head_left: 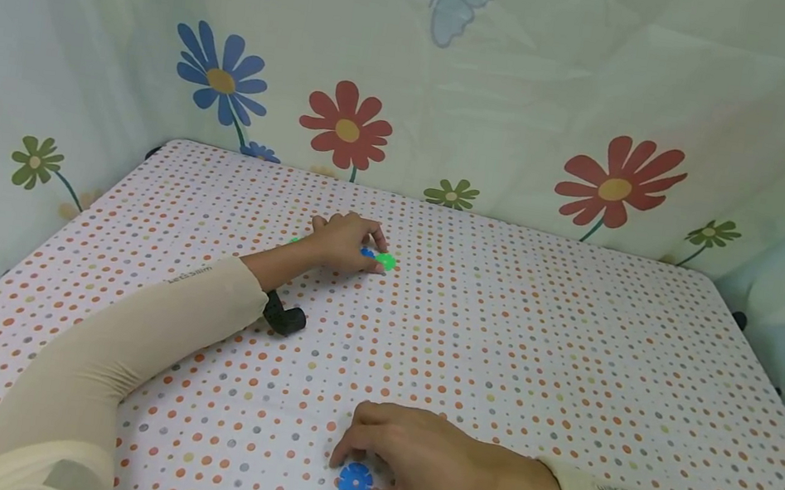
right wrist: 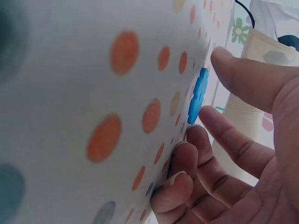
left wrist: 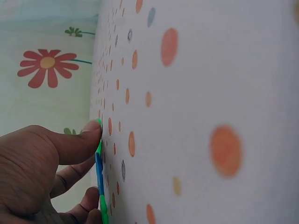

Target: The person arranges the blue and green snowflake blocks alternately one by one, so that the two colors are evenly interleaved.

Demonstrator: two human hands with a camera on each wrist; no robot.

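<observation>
Toward the back of the table, my left hand (head_left: pixel 347 243) holds a row of notched plastic building discs flat on the cloth, thumb and fingers at its edges. A green disc (head_left: pixel 386 262) shows between thumb and index finger, beside a blue disc (head_left: pixel 367 252). Another bit of green (head_left: pixel 294 240) peeks out left of the hand. In the left wrist view, the row's blue part (left wrist: pixel 99 172) sits between green ends. Near the front, my right hand (head_left: pixel 418 462) arches around a single blue disc (head_left: pixel 355 482). Its thumb stands apart from that disc (right wrist: pixel 198 95), the index fingertip close to its edge.
A white cloth with coloured dots covers the table (head_left: pixel 534 365). Behind it hangs a curtain (head_left: pixel 501 118) printed with flowers and a butterfly. Black wrist devices (head_left: pixel 286 318) show under both forearms, which wear cream sleeves (head_left: pixel 147 328).
</observation>
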